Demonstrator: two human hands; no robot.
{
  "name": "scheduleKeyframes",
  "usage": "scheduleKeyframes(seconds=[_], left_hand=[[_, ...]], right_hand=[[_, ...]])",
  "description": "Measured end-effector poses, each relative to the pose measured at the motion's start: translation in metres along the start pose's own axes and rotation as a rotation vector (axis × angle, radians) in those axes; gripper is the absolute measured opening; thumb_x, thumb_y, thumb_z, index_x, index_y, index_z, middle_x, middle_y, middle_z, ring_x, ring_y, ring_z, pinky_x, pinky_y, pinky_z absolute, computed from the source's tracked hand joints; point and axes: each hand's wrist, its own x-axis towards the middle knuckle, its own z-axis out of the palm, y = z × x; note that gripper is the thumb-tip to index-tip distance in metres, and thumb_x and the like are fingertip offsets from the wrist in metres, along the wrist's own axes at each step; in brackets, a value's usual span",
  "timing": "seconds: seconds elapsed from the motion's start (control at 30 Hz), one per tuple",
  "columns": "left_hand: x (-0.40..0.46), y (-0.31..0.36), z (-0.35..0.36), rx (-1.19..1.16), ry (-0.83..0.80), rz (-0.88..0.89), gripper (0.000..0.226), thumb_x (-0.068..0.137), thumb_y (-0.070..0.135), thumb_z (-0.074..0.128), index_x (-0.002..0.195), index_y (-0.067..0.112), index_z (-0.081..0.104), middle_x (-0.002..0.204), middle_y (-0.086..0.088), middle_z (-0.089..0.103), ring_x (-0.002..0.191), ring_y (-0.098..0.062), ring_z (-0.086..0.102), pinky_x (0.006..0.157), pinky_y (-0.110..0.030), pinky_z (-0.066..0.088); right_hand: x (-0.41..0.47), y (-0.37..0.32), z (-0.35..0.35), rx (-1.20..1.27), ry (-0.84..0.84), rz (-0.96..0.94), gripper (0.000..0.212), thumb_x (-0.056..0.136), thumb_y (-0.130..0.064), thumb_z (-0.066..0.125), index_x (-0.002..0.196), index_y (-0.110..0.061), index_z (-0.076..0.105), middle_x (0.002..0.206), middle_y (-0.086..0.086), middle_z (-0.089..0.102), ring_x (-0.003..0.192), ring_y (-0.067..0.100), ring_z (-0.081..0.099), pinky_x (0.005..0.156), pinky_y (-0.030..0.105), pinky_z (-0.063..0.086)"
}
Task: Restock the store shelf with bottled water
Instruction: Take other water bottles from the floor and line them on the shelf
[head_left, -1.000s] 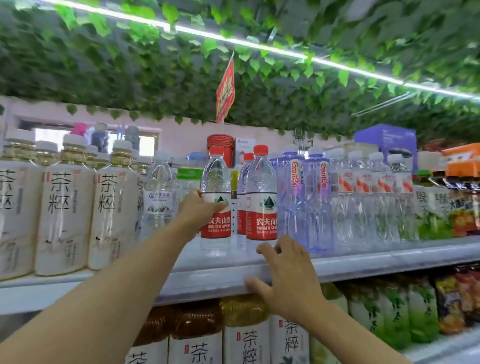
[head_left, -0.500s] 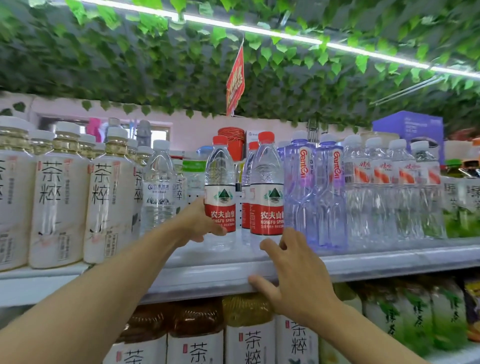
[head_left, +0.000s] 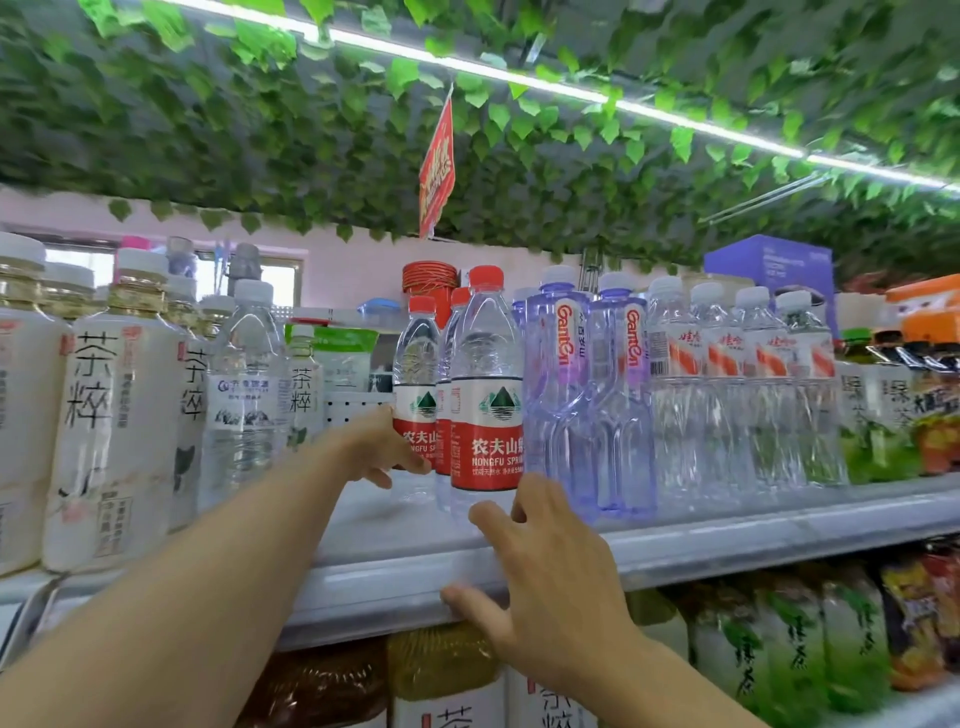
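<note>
Green plastic ivy (head_left: 311, 130) covers the ceiling over the shelf (head_left: 727, 540), crossed by a strip light (head_left: 519, 78), and a red pennant (head_left: 437, 166) hangs down from it. We stand before the upper board, our arms reaching up to it.

Our left hand (head_left: 376, 449) grips a water bottle (head_left: 415, 384) low on its label, the fingers curled round its left side and the thumb lying across the front. It is clear plastic with a red cap, its label white above with a green mountain mark and red below with white characters. It stands upright on the shelf, set back, touching or nearly touching a matching front bottle (head_left: 487, 395) on its right; a third red cap shows between them.

Our right hand (head_left: 550, 577) rests on the shelf's front lip, fingers spread and relaxed, the thumb hooked under the edge, the fingertips lying just below the base of the front bottle; we cannot tell whether they touch it.

Right of these stand two violet-tinted bottles (head_left: 587, 405), then clear bottles with orange labels (head_left: 737, 384). To the left we see a clear bottle with a blue mark (head_left: 244, 400) and pale tea bottles (head_left: 114, 415). More tea bottles fill the row below (head_left: 447, 691).
</note>
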Motion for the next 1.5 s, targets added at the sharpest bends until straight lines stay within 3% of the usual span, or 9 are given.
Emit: scheduleKeyframes(seconds=[0.13,0.23,0.37,0.53,0.83,0.97,1.13,1.37,1.5], left_hand=[[0.005,0.004,0.007,0.006,-0.022,0.051,0.026,0.082,-0.002,0.067,0.085,0.022,0.057,0.09,0.002,0.063,0.096,-0.017,0.058,0.066,-0.03,0.05],[0.007,0.004,0.009,0.018,-0.026,0.062,0.023,0.083,-0.001,0.065,0.086,0.021,0.058,0.089,0.002,0.065,0.087,-0.012,0.061,0.07,-0.031,0.051],[0.007,0.002,0.01,0.023,-0.03,0.072,0.025,0.082,-0.002,0.066,0.095,0.02,0.061,0.105,-0.004,0.066,0.103,-0.019,0.06,0.063,-0.027,0.049],[0.011,-0.003,0.007,0.01,-0.046,0.025,0.029,0.081,-0.009,0.062,0.092,0.019,0.059,0.105,-0.007,0.062,0.102,-0.022,0.057,0.076,-0.03,0.05],[0.017,-0.001,0.013,0.01,-0.121,0.054,0.031,0.084,-0.009,0.057,0.098,0.018,0.06,0.105,-0.008,0.063,0.098,-0.02,0.057,0.074,-0.026,0.049],[0.018,-0.002,0.015,0.0,-0.129,0.06,0.034,0.085,-0.009,0.055,0.098,0.023,0.055,0.096,-0.001,0.059,0.088,-0.014,0.054,0.074,-0.026,0.048],[0.016,-0.001,0.016,-0.014,-0.133,0.066,0.039,0.085,-0.009,0.057,0.112,0.019,0.052,0.098,0.0,0.058,0.093,-0.016,0.055,0.083,-0.029,0.048],[0.014,0.001,0.017,-0.015,-0.13,0.077,0.038,0.086,-0.008,0.057,0.107,0.022,0.05,0.097,0.0,0.06,0.093,-0.016,0.057,0.089,-0.033,0.049],[0.013,-0.001,0.016,-0.013,-0.127,0.058,0.04,0.084,-0.007,0.059,0.115,0.019,0.052,0.105,-0.003,0.06,0.094,-0.015,0.058,0.089,-0.033,0.049]], right_hand=[[0.001,0.001,-0.001,-0.015,0.009,-0.026,0.046,0.065,-0.072,0.045,0.091,-0.034,0.042,0.085,-0.007,0.042,0.073,0.01,0.045,0.049,0.019,0.036],[0.002,0.001,-0.002,-0.022,0.011,-0.029,0.046,0.065,-0.073,0.042,0.09,-0.034,0.042,0.085,-0.007,0.042,0.072,0.009,0.045,0.05,0.018,0.032],[0.002,0.002,-0.001,-0.024,0.004,-0.033,0.046,0.067,-0.072,0.042,0.091,-0.033,0.042,0.086,-0.007,0.041,0.073,0.008,0.039,0.05,0.019,0.032],[0.002,0.003,-0.003,-0.034,0.001,-0.051,0.046,0.066,-0.071,0.045,0.092,-0.033,0.043,0.085,-0.007,0.04,0.072,0.008,0.038,0.048,0.018,0.031],[0.003,0.003,-0.001,-0.016,0.008,-0.048,0.048,0.066,-0.073,0.044,0.093,-0.034,0.043,0.086,-0.007,0.043,0.072,0.007,0.046,0.045,0.019,0.042],[0.003,0.003,-0.002,-0.016,0.008,-0.055,0.047,0.066,-0.073,0.042,0.092,-0.033,0.043,0.085,-0.007,0.042,0.071,0.007,0.045,0.046,0.017,0.036],[0.002,0.002,-0.003,-0.005,-0.02,-0.042,0.047,0.066,-0.073,0.041,0.091,-0.034,0.043,0.085,-0.008,0.042,0.071,0.007,0.045,0.046,0.018,0.039],[0.002,0.001,-0.006,-0.006,-0.043,-0.032,0.047,0.065,-0.073,0.043,0.09,-0.034,0.041,0.084,-0.008,0.042,0.072,0.007,0.043,0.047,0.017,0.035],[0.003,0.001,-0.006,-0.007,-0.061,-0.014,0.046,0.066,-0.072,0.041,0.091,-0.033,0.041,0.086,-0.007,0.042,0.073,0.008,0.042,0.049,0.018,0.033]])
